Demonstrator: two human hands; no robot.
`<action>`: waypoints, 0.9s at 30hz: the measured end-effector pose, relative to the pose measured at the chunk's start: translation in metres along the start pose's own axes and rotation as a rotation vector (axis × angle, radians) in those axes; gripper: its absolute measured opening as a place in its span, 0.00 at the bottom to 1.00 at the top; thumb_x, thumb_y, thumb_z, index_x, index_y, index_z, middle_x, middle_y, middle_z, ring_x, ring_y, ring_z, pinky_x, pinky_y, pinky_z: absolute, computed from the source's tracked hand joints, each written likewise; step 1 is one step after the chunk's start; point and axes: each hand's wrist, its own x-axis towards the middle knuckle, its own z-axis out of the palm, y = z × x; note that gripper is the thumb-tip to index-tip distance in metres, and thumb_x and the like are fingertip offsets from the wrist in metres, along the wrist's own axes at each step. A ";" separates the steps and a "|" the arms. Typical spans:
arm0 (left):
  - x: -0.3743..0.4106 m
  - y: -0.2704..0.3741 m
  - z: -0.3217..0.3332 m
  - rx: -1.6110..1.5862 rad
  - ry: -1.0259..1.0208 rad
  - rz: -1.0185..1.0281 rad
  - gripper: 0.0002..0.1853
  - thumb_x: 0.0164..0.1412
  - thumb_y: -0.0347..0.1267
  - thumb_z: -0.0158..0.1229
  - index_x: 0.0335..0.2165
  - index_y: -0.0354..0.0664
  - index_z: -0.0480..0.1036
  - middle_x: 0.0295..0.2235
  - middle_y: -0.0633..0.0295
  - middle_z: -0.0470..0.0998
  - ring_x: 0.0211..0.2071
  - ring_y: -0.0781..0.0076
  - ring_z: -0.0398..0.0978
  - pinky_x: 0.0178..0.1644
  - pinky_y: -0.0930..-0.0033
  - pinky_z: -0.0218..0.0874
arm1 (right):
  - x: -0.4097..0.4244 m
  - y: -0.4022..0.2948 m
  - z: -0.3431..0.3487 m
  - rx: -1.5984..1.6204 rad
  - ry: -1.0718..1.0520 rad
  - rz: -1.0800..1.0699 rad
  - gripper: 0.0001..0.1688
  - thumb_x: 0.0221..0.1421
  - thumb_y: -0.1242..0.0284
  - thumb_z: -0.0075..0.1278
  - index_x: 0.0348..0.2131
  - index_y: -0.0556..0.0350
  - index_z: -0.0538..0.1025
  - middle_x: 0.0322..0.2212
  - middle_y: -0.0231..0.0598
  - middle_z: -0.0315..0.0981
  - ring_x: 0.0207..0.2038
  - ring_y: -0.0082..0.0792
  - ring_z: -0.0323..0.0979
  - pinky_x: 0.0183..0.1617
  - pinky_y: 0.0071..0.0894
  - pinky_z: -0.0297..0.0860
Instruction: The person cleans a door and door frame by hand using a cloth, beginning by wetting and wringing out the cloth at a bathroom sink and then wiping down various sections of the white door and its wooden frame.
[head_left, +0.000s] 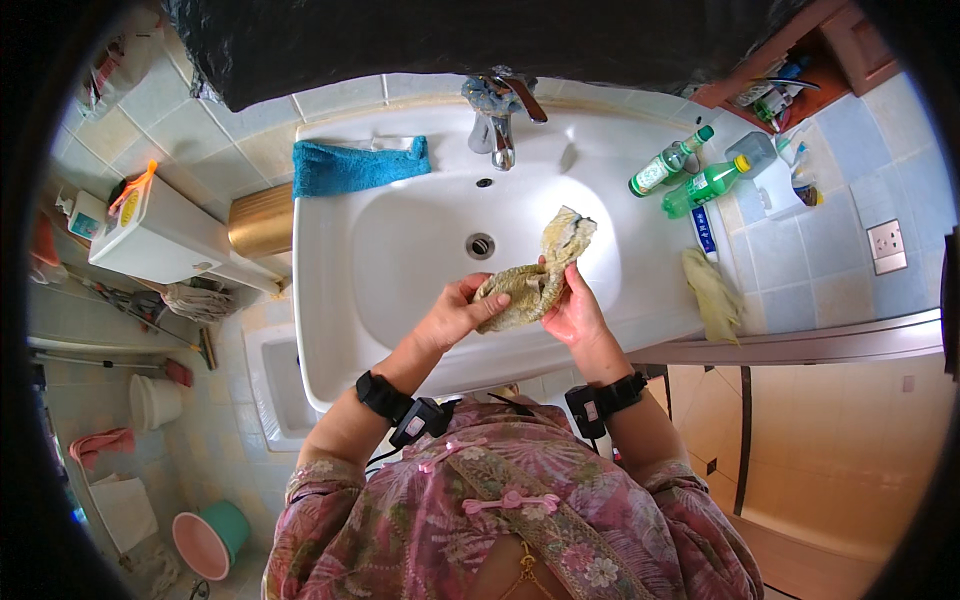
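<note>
Over the front half of a white ceramic washbasin (420, 247), a damp yellowish-green cloth (517, 296) is bunched between my two hands. My left hand (461, 311) pinches its left end, thumb on top. Fingers of my right hand (574, 311) grip the cloth from the right, and a crumpled end sticks up past them toward the tap. The cloth's underside is hidden. Beyond it are the metal drain (480, 246) and the chrome tap (502, 142), which has a bluish-grey cloth (487, 94) wrapped around its base.
A blue towel (360, 165) lies on the basin's back left corner. On the right rim are a green glass bottle (671, 161), a green plastic bottle (705, 187), a toothpaste tube (703, 232) and a pale yellow cloth (712, 292). Black plastic sheeting (450, 37) hangs above the tap.
</note>
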 end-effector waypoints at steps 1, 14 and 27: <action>0.002 -0.004 -0.001 0.177 0.066 0.066 0.22 0.46 0.40 0.59 0.38 0.38 0.69 0.26 0.60 0.73 0.25 0.73 0.70 0.29 0.73 0.63 | -0.001 -0.002 0.003 0.049 0.022 -0.029 0.24 0.55 0.56 0.35 0.45 0.51 0.62 0.41 0.31 0.64 0.45 0.32 0.61 0.50 0.38 0.59; 0.048 -0.026 0.094 0.415 0.203 0.362 0.15 0.46 0.34 0.59 0.31 0.35 0.72 0.30 0.57 0.72 0.33 0.69 0.69 0.39 0.71 0.60 | -0.048 -0.060 -0.036 -0.583 0.027 -0.203 0.18 0.50 0.63 0.48 0.34 0.59 0.68 0.29 0.32 0.67 0.29 0.23 0.67 0.35 0.27 0.67; 0.078 0.019 0.225 -0.394 -0.132 0.105 0.09 0.58 0.31 0.43 0.36 0.39 0.65 0.36 0.62 0.70 0.38 0.73 0.67 0.44 0.69 0.59 | -0.126 -0.137 -0.144 0.109 -0.240 -0.285 0.05 0.55 0.70 0.37 0.31 0.51 0.64 0.40 0.43 0.65 0.41 0.38 0.67 0.45 0.37 0.64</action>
